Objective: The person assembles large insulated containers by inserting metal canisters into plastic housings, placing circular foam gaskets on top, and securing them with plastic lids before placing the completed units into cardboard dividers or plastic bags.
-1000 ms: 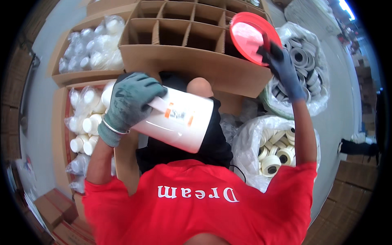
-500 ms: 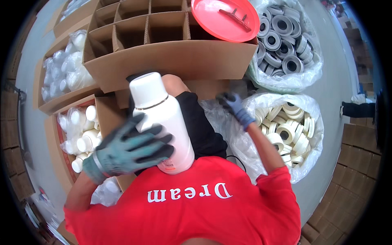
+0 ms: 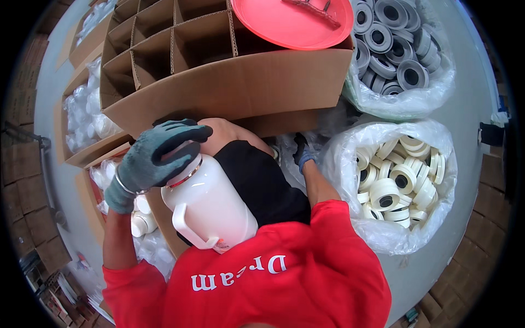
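A white jug [image 3: 210, 199] with a side handle and a shiny ring below its cap lies tilted across my lap, its base against my red shirt. My left hand [image 3: 158, 156], in a grey-green glove with dark fingers, is wrapped over the jug's white cap [image 3: 188, 167], covering most of it. Low beside my knee, my right hand [image 3: 302, 150], gloved in blue and dark grey, reaches down by clear plastic sheeting [image 3: 290, 164]. Its fingers are small and partly hidden, so whether it holds anything does not show.
Ahead stands a divided cardboard box [image 3: 229, 90] with a red plastic lid [image 3: 306, 27] on its corner. Plastic bags of grey rings [image 3: 413, 74] and cream rings [image 3: 385, 202] stand at right. Boxes of wrapped white parts [image 3: 82, 120] line the left.
My left hand has moved from the jug's body up onto its cap. The jug has turned, so its handle now shows. My right hand has drawn slightly left and down.
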A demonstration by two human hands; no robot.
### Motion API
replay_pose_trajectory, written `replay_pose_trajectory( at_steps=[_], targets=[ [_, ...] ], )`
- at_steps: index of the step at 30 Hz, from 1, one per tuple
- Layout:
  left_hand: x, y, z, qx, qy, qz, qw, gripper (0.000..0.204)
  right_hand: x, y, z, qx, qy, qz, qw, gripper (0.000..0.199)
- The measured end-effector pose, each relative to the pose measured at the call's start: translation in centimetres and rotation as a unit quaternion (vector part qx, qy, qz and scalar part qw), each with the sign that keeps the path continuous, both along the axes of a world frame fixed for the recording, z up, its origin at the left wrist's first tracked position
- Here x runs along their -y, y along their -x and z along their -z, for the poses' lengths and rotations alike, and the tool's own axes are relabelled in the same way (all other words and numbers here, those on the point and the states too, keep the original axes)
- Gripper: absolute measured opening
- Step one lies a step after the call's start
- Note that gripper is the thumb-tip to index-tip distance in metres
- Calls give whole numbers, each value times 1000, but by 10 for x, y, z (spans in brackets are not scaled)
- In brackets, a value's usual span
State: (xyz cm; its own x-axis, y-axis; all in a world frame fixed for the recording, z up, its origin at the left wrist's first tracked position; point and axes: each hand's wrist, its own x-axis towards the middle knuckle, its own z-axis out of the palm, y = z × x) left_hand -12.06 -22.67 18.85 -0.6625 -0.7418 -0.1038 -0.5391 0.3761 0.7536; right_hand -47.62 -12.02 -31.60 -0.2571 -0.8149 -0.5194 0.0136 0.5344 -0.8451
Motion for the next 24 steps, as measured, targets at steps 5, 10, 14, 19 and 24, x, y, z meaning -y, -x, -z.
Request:
replay_pose_trajectory(
  at_steps=[5, 10, 14, 19, 24],
  targets=[
    [32, 16, -6, 22, -170, -33, 985, 33, -31, 8, 14, 15, -63, 49, 997, 37],
    [48, 44, 20, 1, 33, 27, 999, 32, -64, -14, -160, -120, 40, -32, 991, 33],
    [62, 108, 32, -31, 66, 122, 990, 32, -73, -5, -278, -103, 175, -38, 978, 31],
    [72, 146, 70, -36, 179, 214, 960, 68, -40, -4, -391, -87, 286, -117, 947, 29],
    [76, 147, 45, 96, -161, 206, 960, 49, -2, -5, -439, -159, 357, -226, 892, 28]
  ],
)
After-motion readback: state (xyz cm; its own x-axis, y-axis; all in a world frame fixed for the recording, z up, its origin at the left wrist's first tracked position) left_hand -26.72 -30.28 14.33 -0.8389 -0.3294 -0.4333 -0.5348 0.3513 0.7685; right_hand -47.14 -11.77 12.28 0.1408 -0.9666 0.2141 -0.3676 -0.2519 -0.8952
